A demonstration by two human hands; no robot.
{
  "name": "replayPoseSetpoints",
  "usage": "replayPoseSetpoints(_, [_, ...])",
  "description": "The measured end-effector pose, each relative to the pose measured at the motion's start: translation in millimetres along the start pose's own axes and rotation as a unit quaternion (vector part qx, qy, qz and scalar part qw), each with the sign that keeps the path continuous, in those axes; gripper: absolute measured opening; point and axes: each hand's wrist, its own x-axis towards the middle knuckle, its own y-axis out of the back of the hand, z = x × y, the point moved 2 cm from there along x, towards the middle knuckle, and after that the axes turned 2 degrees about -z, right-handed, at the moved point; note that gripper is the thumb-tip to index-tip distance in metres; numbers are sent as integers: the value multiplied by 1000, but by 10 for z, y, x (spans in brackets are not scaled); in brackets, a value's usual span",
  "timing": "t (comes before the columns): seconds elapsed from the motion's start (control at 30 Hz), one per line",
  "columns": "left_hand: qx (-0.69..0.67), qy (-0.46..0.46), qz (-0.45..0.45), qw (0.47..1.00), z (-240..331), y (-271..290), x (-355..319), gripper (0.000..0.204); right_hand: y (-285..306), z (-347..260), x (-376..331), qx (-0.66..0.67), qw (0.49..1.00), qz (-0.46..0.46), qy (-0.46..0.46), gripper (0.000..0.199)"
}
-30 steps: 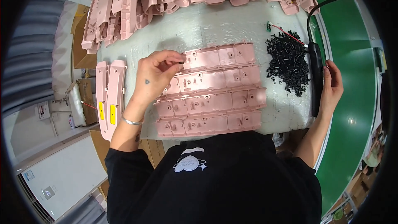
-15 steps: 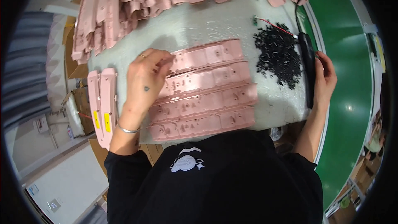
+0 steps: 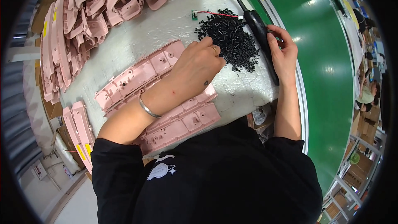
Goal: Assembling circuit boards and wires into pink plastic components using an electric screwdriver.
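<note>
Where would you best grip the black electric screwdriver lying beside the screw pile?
Around the mid-barrel of the black electric screwdriver, coming from its right side, where the right hand already wraps it. It lies lengthwise, cable at the far end, with the screw pile crowding its left.

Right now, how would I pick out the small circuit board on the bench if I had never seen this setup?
Start at the white bench and find the heap of black screws that the left hand reaches into. Just beyond the heap's far left edge lies the small green board. A thin red wire runs from it toward the black screwdriver; it is the only green thing on the bench.
</note>
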Motion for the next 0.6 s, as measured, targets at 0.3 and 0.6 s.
replayPoseSetpoints(0.3, [-144, 101, 77, 981, 2, 553, -365, 12, -33, 70, 9, -1, 1000, -11, 0, 21])
replayPoseSetpoints(0.6, [-134, 402, 123, 897, -56, 697, -1791, 15, 19, 106, 36, 2, 1000, -21, -22, 24])
